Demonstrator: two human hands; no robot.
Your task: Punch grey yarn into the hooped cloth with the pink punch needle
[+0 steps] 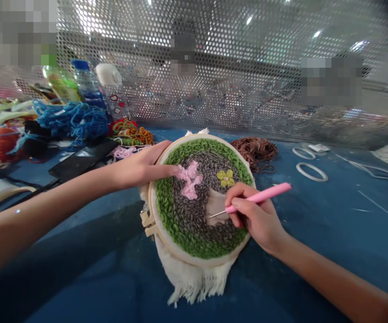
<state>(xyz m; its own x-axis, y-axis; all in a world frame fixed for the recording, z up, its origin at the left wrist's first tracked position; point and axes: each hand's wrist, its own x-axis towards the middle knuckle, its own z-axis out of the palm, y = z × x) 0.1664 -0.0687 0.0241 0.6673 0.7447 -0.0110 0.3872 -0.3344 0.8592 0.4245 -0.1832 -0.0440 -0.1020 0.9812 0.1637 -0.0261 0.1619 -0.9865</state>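
Observation:
A round wooden embroidery hoop (152, 197) stretches white fabric (194, 271) with a frayed lower edge. Green yarn loops ring a dark grey field, which carries a pink flower (190, 179) and a yellow flower (226, 178). Right of the middle lies a bare patch of cloth (216, 202). My left hand (147, 166) grips the hoop's upper left rim, its thumb reaching over to the pink flower; the other fingers are hidden behind. Between the fingers of my right hand (251, 215) is a pink-handled punch needle (269, 193), its thin metal tip at the bare patch.
Brown yarn (256, 150) lies behind the hoop, with white rings (311, 172) farther right. Blue yarn (73, 121), orange yarn (2, 142), a black flat object (81, 159) and several bottles (108, 85) crowd the left. A perforated metal panel (214, 89) borders the blue table's back.

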